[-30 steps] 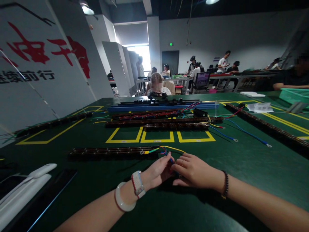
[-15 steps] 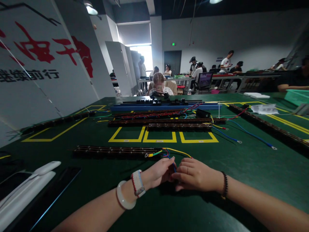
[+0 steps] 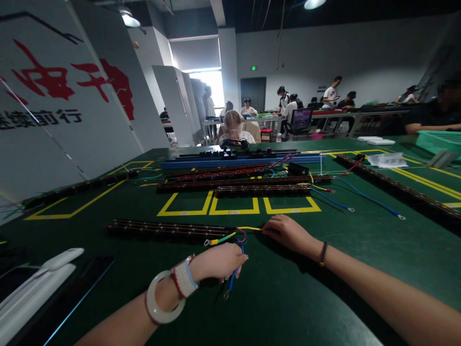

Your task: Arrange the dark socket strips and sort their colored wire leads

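A long dark strip with copper-coloured lines (image 3: 169,230) lies across the table in front of me, with wires coming from its right end. My left hand (image 3: 219,262) is closed around the blue wire (image 3: 232,281), whose ring terminal hangs below my fingers. My right hand (image 3: 288,233) pinches the yellow wire (image 3: 249,228), which runs straight out from the strip's end; its tip is hidden by my fingers. A green-and-yellow wire (image 3: 221,239) with a ring terminal bends back over the strip. A red wire (image 3: 245,235) curls beside the blue one.
More wired strips (image 3: 266,191) lie behind yellow tape outlines (image 3: 234,211) on the green table (image 3: 306,307). Another strip (image 3: 406,190) slants along the right. A phone-like dark slab (image 3: 82,298) and white object (image 3: 46,278) sit at left. A person (image 3: 234,129) sits across the table.
My hands have moved apart. The right one went up and right, now stretching out the yellow wire; the left one shifted left and down with the blue wire.
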The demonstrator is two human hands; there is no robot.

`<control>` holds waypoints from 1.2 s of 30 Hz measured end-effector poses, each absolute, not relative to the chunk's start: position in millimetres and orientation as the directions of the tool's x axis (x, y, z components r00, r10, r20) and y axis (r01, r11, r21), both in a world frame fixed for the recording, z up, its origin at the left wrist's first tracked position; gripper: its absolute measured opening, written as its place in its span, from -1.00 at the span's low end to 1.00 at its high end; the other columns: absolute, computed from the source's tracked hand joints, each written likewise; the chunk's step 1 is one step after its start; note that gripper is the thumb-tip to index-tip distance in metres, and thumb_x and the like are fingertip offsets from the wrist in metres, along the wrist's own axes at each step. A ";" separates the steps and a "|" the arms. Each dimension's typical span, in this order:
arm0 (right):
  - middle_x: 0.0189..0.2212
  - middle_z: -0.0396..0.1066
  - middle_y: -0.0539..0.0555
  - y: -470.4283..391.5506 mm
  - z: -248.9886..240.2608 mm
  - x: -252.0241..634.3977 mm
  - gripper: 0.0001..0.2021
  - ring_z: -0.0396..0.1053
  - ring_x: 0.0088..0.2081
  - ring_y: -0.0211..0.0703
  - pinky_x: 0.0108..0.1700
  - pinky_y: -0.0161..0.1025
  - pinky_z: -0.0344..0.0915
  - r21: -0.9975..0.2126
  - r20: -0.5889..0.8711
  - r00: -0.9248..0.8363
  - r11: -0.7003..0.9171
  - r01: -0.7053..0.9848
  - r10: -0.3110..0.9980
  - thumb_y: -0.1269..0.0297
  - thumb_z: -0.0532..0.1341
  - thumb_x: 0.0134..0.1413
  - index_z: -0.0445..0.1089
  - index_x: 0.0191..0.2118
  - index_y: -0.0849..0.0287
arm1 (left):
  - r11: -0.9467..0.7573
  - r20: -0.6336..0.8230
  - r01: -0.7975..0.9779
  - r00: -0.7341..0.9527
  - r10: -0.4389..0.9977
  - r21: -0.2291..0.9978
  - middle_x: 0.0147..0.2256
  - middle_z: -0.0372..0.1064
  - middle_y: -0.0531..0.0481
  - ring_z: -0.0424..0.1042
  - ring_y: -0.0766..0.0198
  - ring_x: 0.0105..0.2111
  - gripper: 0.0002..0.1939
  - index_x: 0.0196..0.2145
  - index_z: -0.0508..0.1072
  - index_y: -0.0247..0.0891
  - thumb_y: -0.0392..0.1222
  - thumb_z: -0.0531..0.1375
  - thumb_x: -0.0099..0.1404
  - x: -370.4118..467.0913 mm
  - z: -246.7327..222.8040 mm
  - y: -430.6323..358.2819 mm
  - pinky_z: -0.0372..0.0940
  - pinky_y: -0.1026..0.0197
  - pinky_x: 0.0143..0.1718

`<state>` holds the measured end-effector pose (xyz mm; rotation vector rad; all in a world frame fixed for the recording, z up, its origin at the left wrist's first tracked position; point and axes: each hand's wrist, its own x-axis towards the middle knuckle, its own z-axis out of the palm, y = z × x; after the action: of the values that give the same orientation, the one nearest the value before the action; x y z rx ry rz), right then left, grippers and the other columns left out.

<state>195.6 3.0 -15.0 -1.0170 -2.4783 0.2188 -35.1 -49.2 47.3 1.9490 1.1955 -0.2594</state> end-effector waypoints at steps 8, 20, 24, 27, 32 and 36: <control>-0.34 0.43 0.11 9.0 -11.1 197.1 -0.83 0.35 -0.32 -0.18 -0.25 -0.25 0.28 -0.346 0.363 -0.606 0.706 0.618 0.708 0.30 0.12 0.22 0.44 -0.24 0.21 | -0.428 -0.506 0.871 0.489 0.710 0.242 -0.37 0.43 -0.12 0.38 0.25 -0.45 -0.55 -0.29 0.45 -0.34 -0.07 -0.16 0.39 -36.1 57.8 -54.9 0.21 0.22 -0.40; -0.31 0.42 0.12 8.7 -21.3 202.3 -0.82 0.34 -0.28 -0.16 -0.23 -0.23 0.28 -0.265 0.392 -0.628 0.736 0.622 0.672 0.30 0.09 0.24 0.42 -0.18 0.18 | -0.446 -0.353 0.864 0.502 0.789 0.231 -0.41 0.44 -0.13 0.43 0.17 -0.40 -0.36 -0.34 0.47 -0.31 0.19 -0.23 0.34 -36.6 39.2 -55.3 0.23 0.18 -0.38; -0.32 0.41 0.11 8.6 -21.4 201.8 -0.82 0.33 -0.29 -0.17 -0.23 -0.24 0.27 -0.255 0.385 -0.637 0.740 0.622 0.668 0.30 0.09 0.24 0.42 -0.17 0.18 | -0.434 -0.381 0.868 0.495 0.781 0.240 -0.39 0.44 -0.14 0.43 0.18 -0.44 -0.35 -0.32 0.47 -0.30 0.22 -0.23 0.33 -35.5 39.6 -57.2 0.23 0.20 -0.44; -0.33 0.40 0.10 8.4 -21.6 201.7 -0.82 0.32 -0.30 -0.17 -0.24 -0.23 0.26 -0.238 0.380 -0.643 0.743 0.626 0.664 0.29 0.08 0.24 0.41 -0.17 0.18 | -0.445 -0.348 0.872 0.489 0.800 0.202 -0.34 0.44 -0.17 0.44 0.15 -0.40 -0.37 -0.29 0.47 -0.31 0.20 -0.22 0.33 -34.8 40.7 -60.5 0.25 0.19 -0.42; -0.34 0.40 0.11 8.0 -20.8 201.2 -0.81 0.32 -0.30 -0.16 -0.24 -0.23 0.24 -0.235 0.383 -0.649 0.749 0.620 0.657 0.28 0.07 0.25 0.41 -0.17 0.19 | -0.444 -0.337 0.879 0.477 0.812 0.174 -0.31 0.44 -0.19 0.43 0.16 -0.40 -0.39 -0.26 0.45 -0.32 0.16 -0.22 0.35 -33.0 37.8 -62.6 0.25 0.19 -0.41; -0.34 0.40 0.12 7.6 -19.5 200.3 -0.79 0.32 -0.30 -0.16 -0.24 -0.22 0.25 -0.234 0.375 -0.653 0.749 0.620 0.657 0.29 0.05 0.26 0.41 -0.17 0.21 | -0.450 -0.376 0.872 0.488 0.787 0.189 -0.32 0.43 -0.18 0.44 0.15 -0.38 -0.41 -0.25 0.45 -0.33 0.17 -0.19 0.34 -31.3 47.8 -62.9 0.22 0.20 -0.42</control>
<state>200.3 7.6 -19.5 -0.9707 -2.5079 0.1173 -31.3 -62.9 47.8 2.3822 1.3897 -0.3321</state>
